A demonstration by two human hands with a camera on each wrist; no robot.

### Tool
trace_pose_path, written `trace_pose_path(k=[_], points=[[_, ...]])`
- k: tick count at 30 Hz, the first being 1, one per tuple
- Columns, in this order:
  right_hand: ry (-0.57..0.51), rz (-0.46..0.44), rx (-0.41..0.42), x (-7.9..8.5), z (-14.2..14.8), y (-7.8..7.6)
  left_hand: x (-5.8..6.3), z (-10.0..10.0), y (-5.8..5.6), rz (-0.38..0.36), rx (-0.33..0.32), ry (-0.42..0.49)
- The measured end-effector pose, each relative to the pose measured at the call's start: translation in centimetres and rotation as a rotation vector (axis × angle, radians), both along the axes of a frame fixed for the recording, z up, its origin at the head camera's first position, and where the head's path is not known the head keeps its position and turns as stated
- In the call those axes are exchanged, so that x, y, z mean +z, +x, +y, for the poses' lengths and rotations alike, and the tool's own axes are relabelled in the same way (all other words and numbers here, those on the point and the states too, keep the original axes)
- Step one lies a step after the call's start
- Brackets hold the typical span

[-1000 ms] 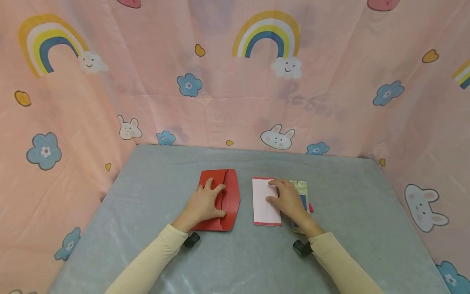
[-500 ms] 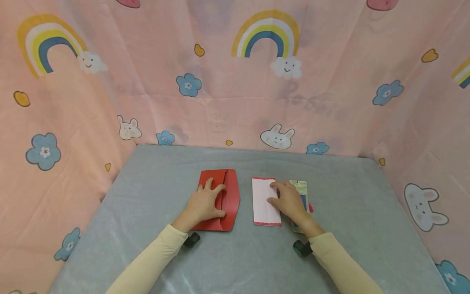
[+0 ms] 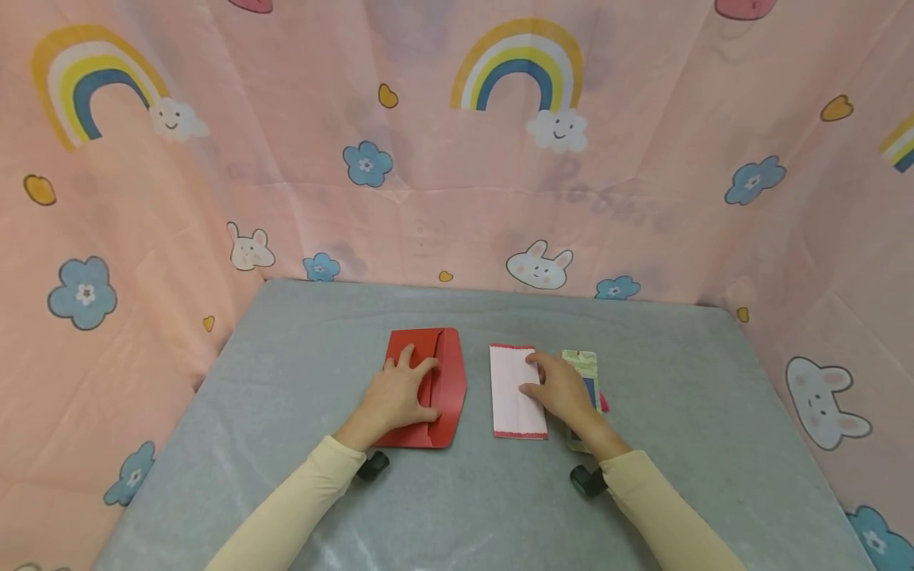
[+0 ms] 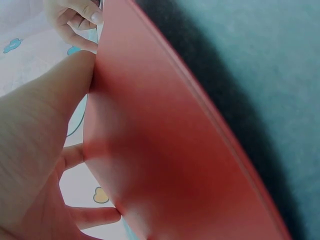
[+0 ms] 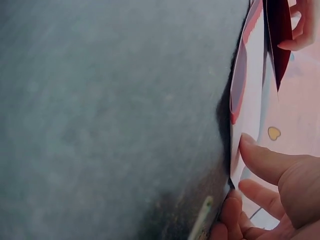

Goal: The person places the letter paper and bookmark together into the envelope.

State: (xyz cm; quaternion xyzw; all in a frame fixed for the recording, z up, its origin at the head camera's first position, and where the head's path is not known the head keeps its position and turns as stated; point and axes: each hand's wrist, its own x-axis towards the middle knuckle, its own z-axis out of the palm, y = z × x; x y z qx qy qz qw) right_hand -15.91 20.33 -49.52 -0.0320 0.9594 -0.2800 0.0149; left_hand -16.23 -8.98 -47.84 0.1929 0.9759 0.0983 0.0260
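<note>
A red envelope (image 3: 449, 381) lies on the grey table, its flap folded out to the right. My left hand (image 3: 397, 394) rests on it with fingers spread, the fingertips touching the paper. To its right lies a folded white paper (image 3: 510, 392) with red strips along its top and bottom edges. My right hand (image 3: 562, 388) touches that paper's right side with thumb and forefinger. In the right wrist view, the thumb (image 5: 260, 157) presses on the white paper and the other fingers bend near its edge. Part of the paper is under the hand.
A yellow-green card (image 3: 585, 366) with a blue panel lies partly hidden under my right hand and wrist. A small pink piece (image 3: 604, 403) sticks out beside it. The grey cloth-covered table (image 3: 457, 507) meets a pink patterned curtain (image 3: 428, 222) at the back and sides.
The right thumb and forefinger have shifted very slightly on the white paper. My left hand and the red envelope stay in place.
</note>
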Motion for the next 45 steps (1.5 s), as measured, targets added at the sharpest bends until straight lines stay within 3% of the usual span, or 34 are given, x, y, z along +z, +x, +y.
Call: trace_pose_path(k=[14,24,45], points=[[-0.082,-0.060,0.000,-0.01,0.16,-0.39,0.02,0.01,0.03,-0.005,0.003,0.003],[-0.151,-0.023,0.038,-0.18,0.44,-0.44,0.07,0.05,-0.10,-0.020,0.006,-0.003],[-0.195,0.009,0.054,-0.06,0.87,-0.41,0.07,0.01,-0.09,-0.014,0.001,-0.021]])
